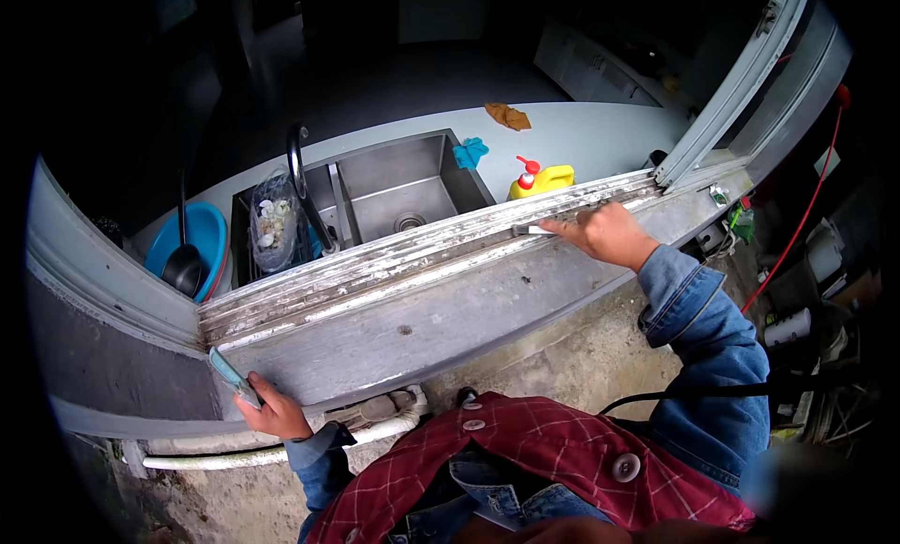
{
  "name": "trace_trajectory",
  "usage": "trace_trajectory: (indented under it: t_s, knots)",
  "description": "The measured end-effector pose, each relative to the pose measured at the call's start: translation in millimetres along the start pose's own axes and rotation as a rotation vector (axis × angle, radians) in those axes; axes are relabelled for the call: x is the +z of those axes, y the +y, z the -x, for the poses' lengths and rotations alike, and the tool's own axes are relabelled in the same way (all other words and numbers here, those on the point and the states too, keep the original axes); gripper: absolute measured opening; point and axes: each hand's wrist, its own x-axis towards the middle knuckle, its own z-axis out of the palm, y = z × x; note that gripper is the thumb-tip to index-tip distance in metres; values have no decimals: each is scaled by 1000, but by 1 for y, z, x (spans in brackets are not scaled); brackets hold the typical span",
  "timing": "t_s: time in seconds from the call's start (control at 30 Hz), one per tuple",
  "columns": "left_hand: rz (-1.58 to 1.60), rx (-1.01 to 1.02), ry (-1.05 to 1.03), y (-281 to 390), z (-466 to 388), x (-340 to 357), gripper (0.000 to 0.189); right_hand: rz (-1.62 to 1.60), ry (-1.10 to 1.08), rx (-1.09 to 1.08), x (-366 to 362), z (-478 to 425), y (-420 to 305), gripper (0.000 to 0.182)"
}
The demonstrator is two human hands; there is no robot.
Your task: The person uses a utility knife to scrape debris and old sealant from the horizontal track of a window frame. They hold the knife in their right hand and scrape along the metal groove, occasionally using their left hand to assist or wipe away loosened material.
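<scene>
Dirt and flaking white paint mark the window track (pixel 365 266) that runs along the stone sill (pixel 450 305). My right hand (pixel 605 238) holds a small flat white-and-grey tool (pixel 538 230) against the track, right of its middle; the kind of tool cannot be told. At the sill's left end, my left hand (pixel 273 409) grips a light-blue and clear flat object (pixel 228 368), tilted up and away from me. Behind the track, a yellow bottle with a red pump (pixel 545 181) stands on the white counter (pixel 598 133).
Beyond the track are a steel sink (pixel 401 185), a black faucet (pixel 299 171), a plastic bag of food scraps (pixel 273 224) and a blue basin (pixel 214 242) with a ladle. Blue and brown cloths lie on the counter. An open window sash (pixel 731 87) stands at right.
</scene>
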Motion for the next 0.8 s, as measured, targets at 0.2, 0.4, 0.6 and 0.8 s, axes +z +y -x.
trace_trajectory:
  t_s: [0.2,0.4,0.6,0.8]
  knots:
    - [-31,-14,40,0,0,4,26,-225,38,-186,15,-35,16,50]
    - [-76,5,53,-10,-1,2,27,-305,141,-353,-1,-116,-52,60]
    - [-90,5,100,-6,0,-1,26,-128,-54,-236,2,-39,31,45]
    - [-57,-27,128,-5,1,10,25,-275,-58,-293,22,-49,35,43]
